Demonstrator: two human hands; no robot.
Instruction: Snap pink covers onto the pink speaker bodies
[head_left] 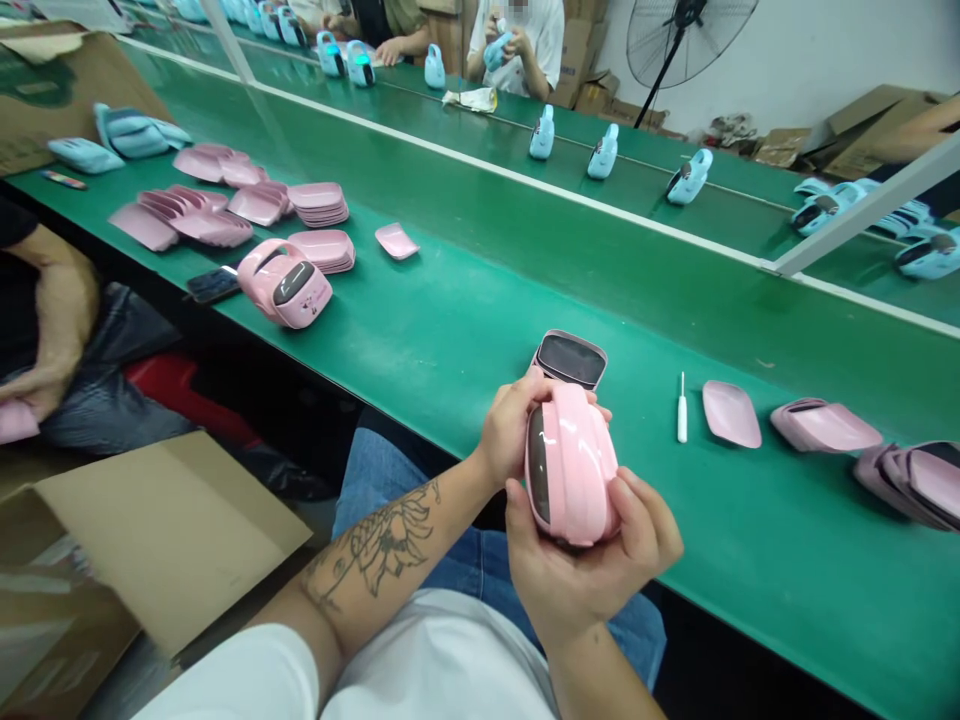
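you sit at a long green counter [420, 330], with a glossy pink rounded plastic device [581, 470] held in both hands near the counter's front edge, over your lap. your left hand [514, 425] is clamped on the device's far end, its fingers reaching behind it. your right hand [607, 545] cradles the near end, thumb on one side and fingers on the other. the device's dark window faces left.

just beyond your left hand, a stack of pink shells with a dark grey inside [572, 358] rests on the counter. to the right lie a slim white-handled screwdriver [682, 415], a single flat pink rounded-square cover [732, 413] and two overlapping piles of pink plastic pieces [825, 425].

to the left, a second pink device with a handle [289, 285] sits beside a black phone [212, 284], with groups of pink curved covers [195, 215] behind. across the counter, light blue handled devices [604, 152] stand in a spaced row, and a co-worker in a white top [546, 40] holds another.
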